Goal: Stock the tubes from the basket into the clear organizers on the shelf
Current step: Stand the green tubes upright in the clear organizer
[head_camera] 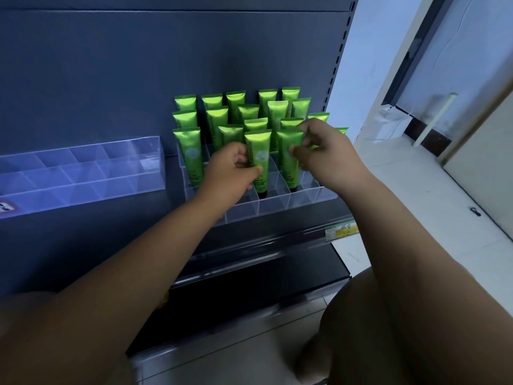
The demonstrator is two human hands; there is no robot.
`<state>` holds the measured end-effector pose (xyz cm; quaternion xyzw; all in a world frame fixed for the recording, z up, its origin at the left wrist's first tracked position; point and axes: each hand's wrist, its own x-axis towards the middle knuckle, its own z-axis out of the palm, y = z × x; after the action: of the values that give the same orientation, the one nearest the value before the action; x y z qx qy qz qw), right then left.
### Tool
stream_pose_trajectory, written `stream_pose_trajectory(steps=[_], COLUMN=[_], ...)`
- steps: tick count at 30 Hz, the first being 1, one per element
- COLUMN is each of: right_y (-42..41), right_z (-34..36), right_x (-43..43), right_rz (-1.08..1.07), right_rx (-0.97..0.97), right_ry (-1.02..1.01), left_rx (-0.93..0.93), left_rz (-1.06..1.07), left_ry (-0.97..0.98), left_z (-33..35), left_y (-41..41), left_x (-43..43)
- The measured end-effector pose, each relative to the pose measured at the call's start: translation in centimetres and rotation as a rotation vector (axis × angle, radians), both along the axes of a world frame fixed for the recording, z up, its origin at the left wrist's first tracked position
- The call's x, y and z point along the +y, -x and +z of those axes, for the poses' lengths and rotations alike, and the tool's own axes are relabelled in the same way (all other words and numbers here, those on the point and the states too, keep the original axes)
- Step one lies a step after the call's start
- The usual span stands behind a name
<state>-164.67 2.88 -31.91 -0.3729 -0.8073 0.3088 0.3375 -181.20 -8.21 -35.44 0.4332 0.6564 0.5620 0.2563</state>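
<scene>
Several green tubes stand cap-down in a clear tiered organizer (277,205) on the dark shelf. My left hand (230,173) pinches a green tube (258,151) standing in a front-middle compartment. My right hand (324,154) pinches the neighbouring green tube (287,143) just to its right, which also stands in a compartment. Another tube (190,154) stands at the organizer's left end. The basket is not in view.
A second clear organizer (80,173) with no tubes in it sits to the left on the same shelf (111,223). A yellow price label (342,232) hangs on the shelf's front rail. A lower shelf (249,295) lies below. Pale floor and a door frame lie to the right.
</scene>
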Motion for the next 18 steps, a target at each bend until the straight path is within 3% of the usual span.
stream_pose_trajectory(steps=[18], right_y=[-0.32], right_z=[0.96], right_x=[0.8], right_rz=[-0.031], right_rx=[-0.04], right_ry=[-0.093], left_rx=[0.101], left_rz=[-0.018], left_ry=[0.016], left_z=[-0.36], left_y=[-0.06], left_x=[0.16])
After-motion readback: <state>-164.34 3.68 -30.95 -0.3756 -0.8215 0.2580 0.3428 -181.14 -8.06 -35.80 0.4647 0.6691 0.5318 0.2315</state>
